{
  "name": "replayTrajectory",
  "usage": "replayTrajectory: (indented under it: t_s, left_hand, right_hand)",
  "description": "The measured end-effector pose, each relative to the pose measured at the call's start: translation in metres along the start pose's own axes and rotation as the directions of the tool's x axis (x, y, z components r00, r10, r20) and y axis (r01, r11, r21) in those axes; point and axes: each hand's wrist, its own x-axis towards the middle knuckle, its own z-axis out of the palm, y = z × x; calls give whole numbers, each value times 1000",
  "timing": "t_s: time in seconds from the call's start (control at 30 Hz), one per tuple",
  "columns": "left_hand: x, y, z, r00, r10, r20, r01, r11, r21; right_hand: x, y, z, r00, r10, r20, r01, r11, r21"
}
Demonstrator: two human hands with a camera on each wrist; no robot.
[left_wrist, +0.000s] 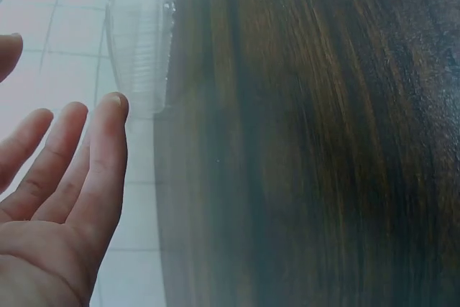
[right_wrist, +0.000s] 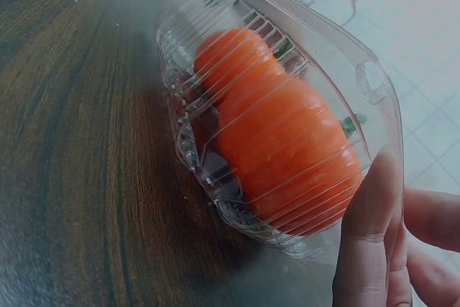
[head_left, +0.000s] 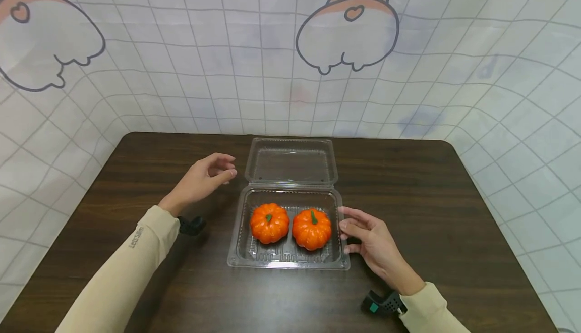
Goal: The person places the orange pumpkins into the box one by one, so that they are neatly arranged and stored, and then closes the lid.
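Observation:
A clear plastic clamshell container [head_left: 290,265] sits on the table with its lid [head_left: 292,164] folded back, away from the person. Inside its base are two shiny orange pumpkins with green stems, a left pumpkin [head_left: 269,223] and a right pumpkin [head_left: 312,229], side by side. The right hand [head_left: 374,244] pinches the container's right rim; in the right wrist view its fingers [right_wrist: 370,228] lie on both sides of that rim. To the left of the lid, the left hand [head_left: 199,179] hovers with relaxed fingers and holds nothing. The left wrist view shows its palm [left_wrist: 43,264] near the lid's edge.
The dark wooden table [head_left: 436,197] has rounded far corners. A white grid-patterned cloth [head_left: 218,60] with cartoon animal drawings hangs behind and beside it. Both wrists wear black devices, one on the left wrist [head_left: 191,225] and one on the right wrist [head_left: 383,302].

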Motion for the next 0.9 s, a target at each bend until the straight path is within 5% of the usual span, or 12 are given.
replayTrajectory:
  t_s: [0.53, 0.9]
  left_hand:
    - [21, -19, 7, 994, -86, 63, 97, 976, -194]
    - [48, -30, 13, 983, -121, 136, 162, 922, -351]
  right_hand:
    - [3, 2, 0, 1000, -11, 9, 11, 1000, 12]
    - [6, -1, 5, 1000, -13, -7, 13, 1000, 23]
